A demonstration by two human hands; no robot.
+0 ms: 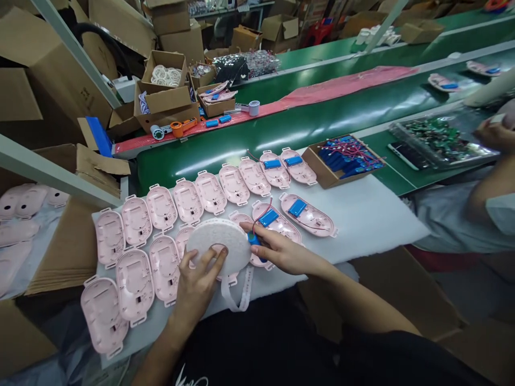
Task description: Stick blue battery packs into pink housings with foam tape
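My left hand (pixel 199 281) grips a wide white roll of tape (pixel 217 236), its fingers bent at the roll's centre hole. A loose strip (pixel 237 303) hangs from the roll. My right hand (pixel 284 251) is closed on a small blue battery (pixel 253 238) with red and black wires, right beside the roll's edge. Under and around both hands lie pink plastic housings (pixel 137 287) in rows, insides up. A few of them at the right hold blue batteries (pixel 298 208). The roll hides part of the housings beneath it.
Behind the rows stands a cardboard box of wired batteries (pixel 341 161). A green conveyor belt (pixel 241 128) runs beyond, with an orange tape dispenser (pixel 183 127) on its pink-covered edge. A tray of circuit boards (pixel 438 139) and a co-worker's arm (pixel 493 187) are at right.
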